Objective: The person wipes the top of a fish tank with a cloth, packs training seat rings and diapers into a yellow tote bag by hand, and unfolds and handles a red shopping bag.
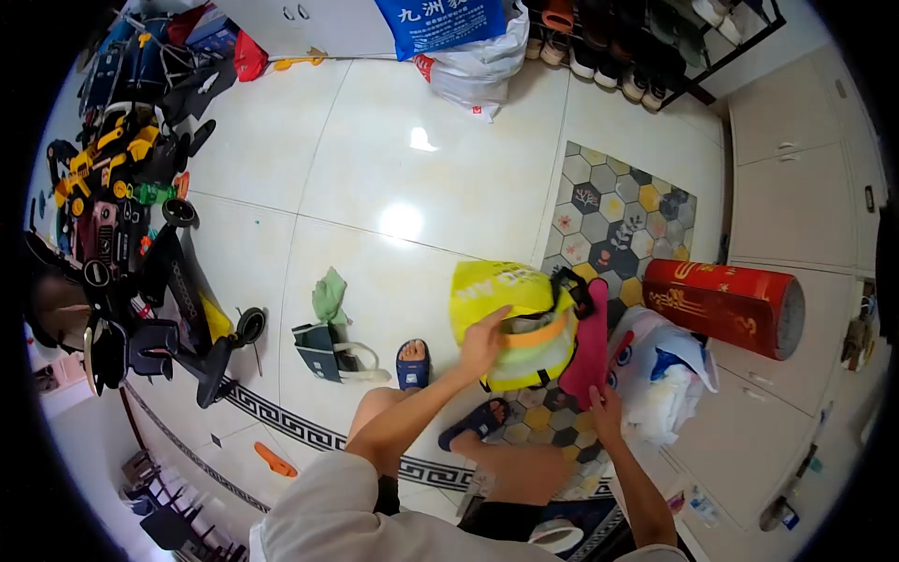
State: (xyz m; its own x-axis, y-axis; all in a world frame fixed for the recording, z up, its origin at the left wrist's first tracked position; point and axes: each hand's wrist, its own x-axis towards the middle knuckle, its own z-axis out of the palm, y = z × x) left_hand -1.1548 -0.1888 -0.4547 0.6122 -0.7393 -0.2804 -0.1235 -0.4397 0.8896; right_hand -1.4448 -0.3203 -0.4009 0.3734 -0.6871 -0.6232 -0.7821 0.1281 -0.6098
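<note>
A bright yellow bag [501, 286] with an orange strip and black straps stands in front of me, its top partly open. My left hand [481, 345] grips the bag's near left rim, fingers closed on it. My right hand [607, 412] is closed on the lower end of a flat magenta piece of fabric [590, 339], which lies along the bag's right side. Whether the fabric is attached to the bag, I cannot tell. Part of the bag's inside is hidden by my left hand and the strip.
A white plastic bag [663, 384] and a red roll [716, 298] stand at right beside the cabinets [787, 201]. A patterned mat [609, 211] lies underneath. Left of my feet are a dark tote bag [323, 354] and green cloth [329, 298]. A scooter [183, 290] and toys crowd the left.
</note>
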